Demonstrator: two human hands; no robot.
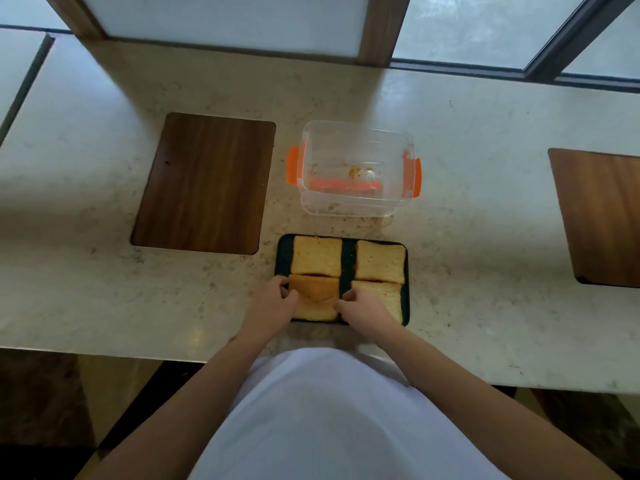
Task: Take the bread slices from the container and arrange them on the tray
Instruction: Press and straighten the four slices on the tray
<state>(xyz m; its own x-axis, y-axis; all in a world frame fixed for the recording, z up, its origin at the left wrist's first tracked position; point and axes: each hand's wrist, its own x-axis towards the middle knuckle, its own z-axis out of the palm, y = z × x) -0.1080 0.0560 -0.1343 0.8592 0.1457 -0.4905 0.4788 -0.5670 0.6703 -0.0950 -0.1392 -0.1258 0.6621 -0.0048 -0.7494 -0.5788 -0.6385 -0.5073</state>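
Note:
A dark rectangular tray [283,256] lies near the counter's front edge with several bread slices on it. Two slices fill the far row: one on the left [317,256], one on the right [380,260]. In the near left corner a slice [317,293] lies tilted on top of another slice [313,312]. My left hand [273,303] pinches its left edge and my right hand [362,306] pinches its right edge. A near right slice [391,294] is partly hidden by my right hand. The clear container [353,168] with orange clips stands behind the tray, holding only crumbs.
A dark wooden board [204,183] is set into the counter to the left of the container. Another wooden board [602,216] sits at the far right. Frosted windows with wooden frames run along the back. My white shirt fills the bottom of the view.

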